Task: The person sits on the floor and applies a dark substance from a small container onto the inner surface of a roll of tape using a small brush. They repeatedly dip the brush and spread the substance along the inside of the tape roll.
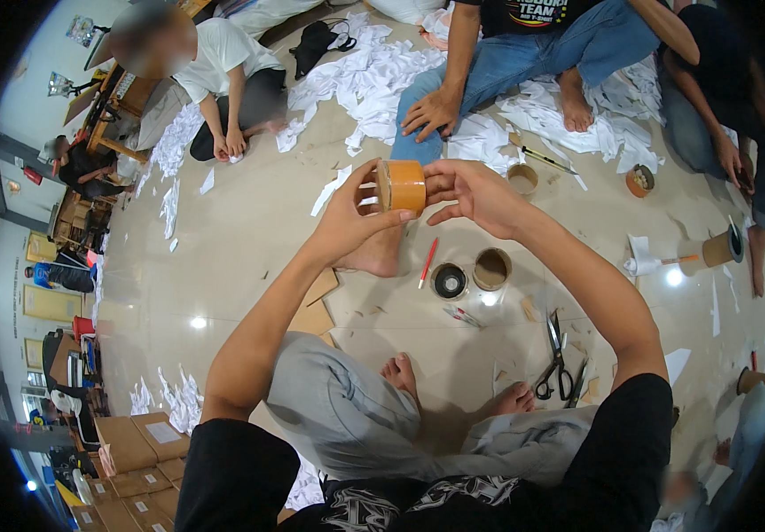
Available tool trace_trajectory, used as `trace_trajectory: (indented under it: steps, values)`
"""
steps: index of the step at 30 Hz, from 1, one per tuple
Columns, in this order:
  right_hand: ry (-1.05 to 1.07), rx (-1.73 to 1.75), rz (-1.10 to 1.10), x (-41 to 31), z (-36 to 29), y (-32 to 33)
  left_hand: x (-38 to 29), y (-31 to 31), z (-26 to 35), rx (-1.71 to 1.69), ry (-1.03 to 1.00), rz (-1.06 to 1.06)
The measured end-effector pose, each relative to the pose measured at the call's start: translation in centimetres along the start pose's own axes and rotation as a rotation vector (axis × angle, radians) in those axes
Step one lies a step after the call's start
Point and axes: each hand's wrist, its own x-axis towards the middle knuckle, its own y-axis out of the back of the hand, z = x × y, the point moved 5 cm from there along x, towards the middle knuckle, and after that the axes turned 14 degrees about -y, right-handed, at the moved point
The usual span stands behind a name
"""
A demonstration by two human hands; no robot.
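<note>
An orange, glossy short cylinder with a brown cardboard-like left end [406, 188] is held up above the floor. My left hand [350, 223] grips it from the left, thumb along the lower side and fingers behind. My right hand [482, 199] is at its right end with fingers spread; the fingertips meet or almost meet that edge, and the thumb stays off it. Below lie a red pen-like stick [429, 263], a short cardboard tube [492, 269] and a round container with a black inside [450, 282].
Black-handled scissors [557, 366] and a small clipper-like tool [463, 316] lie before my feet. A yellow-and-black cutter knife [548, 159] rests farther off. White cloth scraps [369, 86] cover the floor around seated people. Cardboard boxes [133, 452] are stacked at lower left.
</note>
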Motion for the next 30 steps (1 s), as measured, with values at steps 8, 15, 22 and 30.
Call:
trace_trajectory:
  steps: [8, 15, 22, 30]
  values:
    - [0.305, -1.068, 0.201, -1.9, -0.5, -3.3, -0.1, -0.8, 0.2, -0.313, -0.006, 0.008]
    - [0.147, -1.452, 0.486, -1.9, -1.1, -4.2, -0.6, -0.8, 0.5, -0.19, -0.07, 0.02]
    - [0.051, -1.085, 0.059, -0.7, 1.2, -2.5, -0.3, -1.2, 1.0, -0.082, -0.027, 0.023]
    - [0.186, -1.009, 0.085, -0.7, 1.5, -3.3, -0.9, -0.9, 0.8, -0.231, 0.121, 0.051]
